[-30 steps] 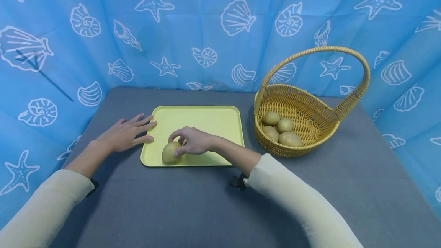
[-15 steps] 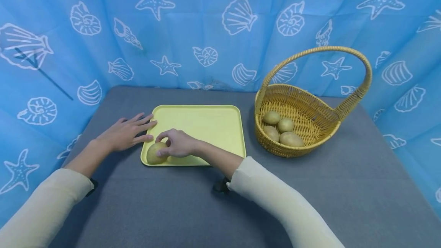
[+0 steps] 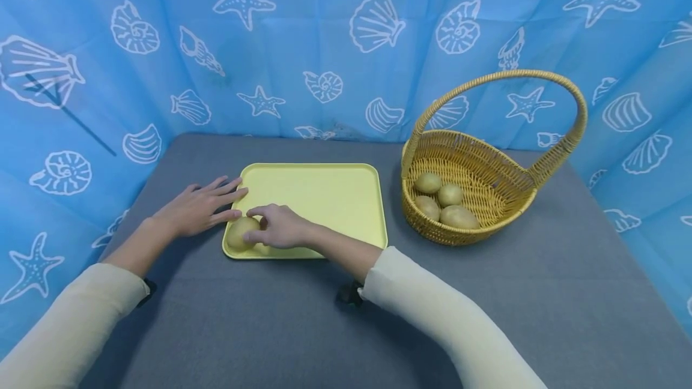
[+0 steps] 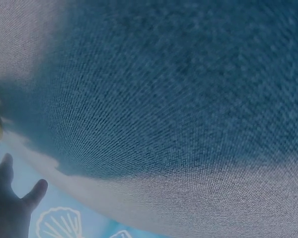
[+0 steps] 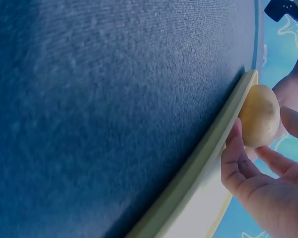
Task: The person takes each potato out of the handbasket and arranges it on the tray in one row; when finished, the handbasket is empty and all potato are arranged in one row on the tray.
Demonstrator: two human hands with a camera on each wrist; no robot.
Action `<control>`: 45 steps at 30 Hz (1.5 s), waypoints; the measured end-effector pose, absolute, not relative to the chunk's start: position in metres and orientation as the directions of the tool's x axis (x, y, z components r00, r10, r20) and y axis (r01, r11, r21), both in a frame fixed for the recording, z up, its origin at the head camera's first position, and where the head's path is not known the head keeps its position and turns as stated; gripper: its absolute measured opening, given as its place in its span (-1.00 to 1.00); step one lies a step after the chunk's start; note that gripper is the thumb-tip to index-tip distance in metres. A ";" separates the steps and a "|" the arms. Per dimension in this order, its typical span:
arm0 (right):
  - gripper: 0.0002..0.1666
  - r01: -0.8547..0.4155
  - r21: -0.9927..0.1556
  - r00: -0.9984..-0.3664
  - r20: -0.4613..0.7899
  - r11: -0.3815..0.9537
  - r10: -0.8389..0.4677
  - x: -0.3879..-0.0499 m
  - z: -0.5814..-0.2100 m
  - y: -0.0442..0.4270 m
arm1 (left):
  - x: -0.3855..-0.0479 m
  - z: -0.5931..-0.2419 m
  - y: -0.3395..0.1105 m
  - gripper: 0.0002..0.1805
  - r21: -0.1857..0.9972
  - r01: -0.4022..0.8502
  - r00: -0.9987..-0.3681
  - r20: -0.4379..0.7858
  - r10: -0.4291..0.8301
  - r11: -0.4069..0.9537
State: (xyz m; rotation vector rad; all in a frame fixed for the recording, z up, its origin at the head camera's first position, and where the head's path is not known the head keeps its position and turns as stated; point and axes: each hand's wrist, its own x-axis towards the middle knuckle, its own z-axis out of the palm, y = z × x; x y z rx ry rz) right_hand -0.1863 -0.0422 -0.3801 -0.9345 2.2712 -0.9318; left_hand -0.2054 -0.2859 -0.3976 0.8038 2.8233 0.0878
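On the grey cloth-covered table (image 3: 292, 329), a golden wicker basket (image 3: 470, 147) stands right of a pale-yellow rectangular tray (image 3: 319, 188). The left hand (image 3: 197, 209) spreads extended fingers at the tray's left rim; the right hand (image 3: 278, 227) curls round a rounded tan potato (image 3: 238, 234) in the near left corner.

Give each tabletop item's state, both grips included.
Yellow rectangular tray: flat on grey fabric.
Oval tan potato: at tray's near-left corner.
Golden woven basket: upright, holding four more potatoes.
Right grip: curled around oval tan potato.
Left grip: spread at tray's left edge.
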 end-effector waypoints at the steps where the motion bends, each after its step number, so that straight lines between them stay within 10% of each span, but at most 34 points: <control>1: -0.34 -0.410 -0.748 -0.625 -0.187 0.522 -0.758 -0.186 -0.380 -0.041 | -0.205 -0.397 -0.286 -0.25 0.110 0.517 -0.830 -0.179 0.529 0.849; 27: -0.22 -0.526 -0.746 -0.524 -0.093 0.408 -0.847 -0.178 -0.291 0.139 | -0.205 -0.394 -0.286 -0.26 0.107 0.535 -0.819 -0.179 0.545 0.838; 45: -0.41 -0.244 -0.789 -0.486 -0.404 0.564 -0.775 -0.219 -0.275 0.291 | -0.206 -0.397 -0.288 -0.25 0.110 0.532 -0.819 -0.187 0.543 0.840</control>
